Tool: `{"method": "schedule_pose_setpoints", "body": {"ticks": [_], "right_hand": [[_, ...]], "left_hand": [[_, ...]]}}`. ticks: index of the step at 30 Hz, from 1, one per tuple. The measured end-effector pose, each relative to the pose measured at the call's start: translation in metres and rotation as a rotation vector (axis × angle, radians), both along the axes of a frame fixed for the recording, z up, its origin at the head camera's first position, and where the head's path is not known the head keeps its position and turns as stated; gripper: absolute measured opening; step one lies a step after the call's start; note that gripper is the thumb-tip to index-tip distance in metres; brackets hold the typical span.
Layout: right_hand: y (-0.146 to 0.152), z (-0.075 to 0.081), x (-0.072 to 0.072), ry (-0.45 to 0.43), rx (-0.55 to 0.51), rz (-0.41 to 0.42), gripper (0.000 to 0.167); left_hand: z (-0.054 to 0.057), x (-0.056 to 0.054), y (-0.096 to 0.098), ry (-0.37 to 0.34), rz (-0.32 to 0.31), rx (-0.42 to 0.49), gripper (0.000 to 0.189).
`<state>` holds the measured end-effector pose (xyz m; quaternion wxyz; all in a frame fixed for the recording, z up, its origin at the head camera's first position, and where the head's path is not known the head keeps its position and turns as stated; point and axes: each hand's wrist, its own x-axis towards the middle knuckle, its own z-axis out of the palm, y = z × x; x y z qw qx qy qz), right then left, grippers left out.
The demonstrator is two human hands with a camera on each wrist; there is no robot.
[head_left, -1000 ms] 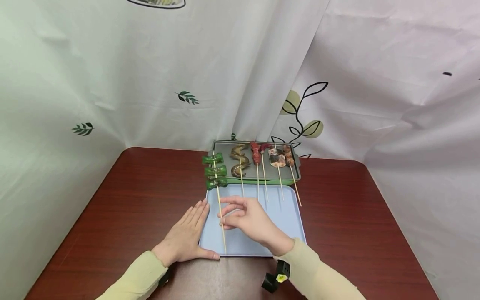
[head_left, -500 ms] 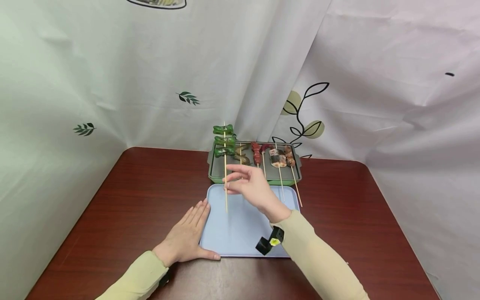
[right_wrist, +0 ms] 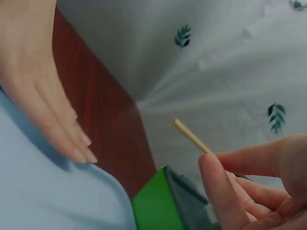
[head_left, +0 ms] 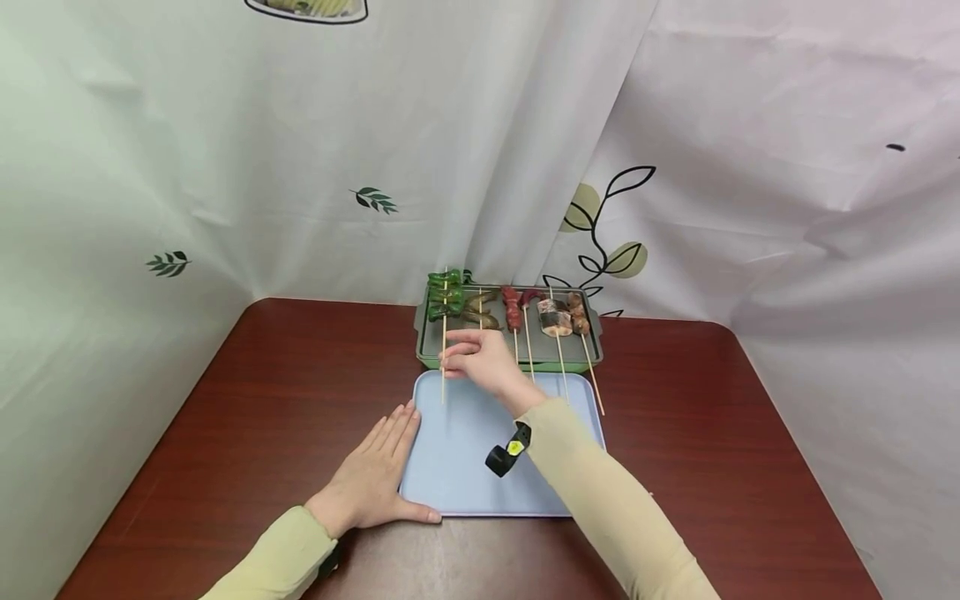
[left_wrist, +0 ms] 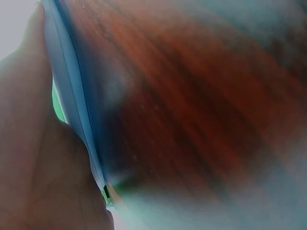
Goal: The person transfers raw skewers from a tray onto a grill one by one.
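In the head view my right hand (head_left: 483, 360) pinches the wooden stick of a green pepper skewer (head_left: 446, 297). Its pepper pieces are over the left end of the grey grill pan (head_left: 498, 342); whether they touch the pan I cannot tell. The right wrist view shows thumb and fingertips on the stick (right_wrist: 192, 136), its bare end poking out. My left hand (head_left: 371, 475) lies with straight fingers along the left edge of the light blue tray (head_left: 487, 483), thumb at its front corner. Beside the peppers lies a shrimp skewer (head_left: 482, 310), partly hidden by the right hand.
Further right on the pan are a red meat skewer (head_left: 512, 310), a dark red curled skewer (head_left: 532, 295), a fish slice skewer (head_left: 555, 317) and a brown ball skewer (head_left: 578, 314). Several sticks overhang the tray. White curtain (head_left: 300, 167) stands behind the red-brown table (head_left: 675, 417).
My right hand has carried the pepper skewer forward from over the tray to the pan's left end, lowering it slightly of late. The left hand has stayed at the tray.
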<state>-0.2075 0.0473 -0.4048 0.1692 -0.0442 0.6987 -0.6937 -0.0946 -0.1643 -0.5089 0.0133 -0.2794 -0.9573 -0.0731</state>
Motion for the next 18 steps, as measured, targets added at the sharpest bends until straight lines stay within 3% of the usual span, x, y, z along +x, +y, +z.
{"method": "schedule_pose_setpoints", "body": {"ticks": [6, 13, 18], "right_hand": [[-0.008, -0.008, -0.002, -0.044, 0.066, -0.017, 0.046], [-0.014, -0.011, -0.005, -0.070, 0.126, -0.049, 0.043], [-0.017, -0.010, -0.006, -0.072, 0.150, -0.066, 0.042]], "left_hand": [[0.000, 0.000, 0.000, -0.012, 0.003, 0.006, 0.142], [0.007, 0.000, 0.002, -0.057, 0.008, -0.014, 0.142], [0.000, -0.001, 0.001, -0.028, 0.011, -0.009, 0.142]]}}
